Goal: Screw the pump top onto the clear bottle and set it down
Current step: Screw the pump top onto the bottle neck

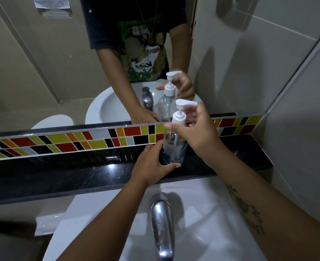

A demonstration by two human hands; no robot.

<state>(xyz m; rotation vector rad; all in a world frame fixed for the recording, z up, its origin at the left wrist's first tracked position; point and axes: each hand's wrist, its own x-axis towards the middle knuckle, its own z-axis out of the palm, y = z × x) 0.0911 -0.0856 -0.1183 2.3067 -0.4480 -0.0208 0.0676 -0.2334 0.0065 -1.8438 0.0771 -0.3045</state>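
A clear bottle (173,147) stands upright on the black ledge (80,172) behind the sink, a little liquid in its base. A white pump top (180,113) sits on its neck, nozzle pointing right. My left hand (151,164) wraps the bottle's lower part from the left. My right hand (196,129) grips the pump's collar from the right, thumb in front and fingers behind. Whether the collar is fully seated on the neck is hidden by my fingers.
A mirror (249,63) rises right behind the ledge and reflects the bottle and hands. A band of coloured tiles (61,142) runs under it. Below the ledge sits a white sink (202,213) with a chrome tap (163,223). A tiled wall (306,147) closes the right side.
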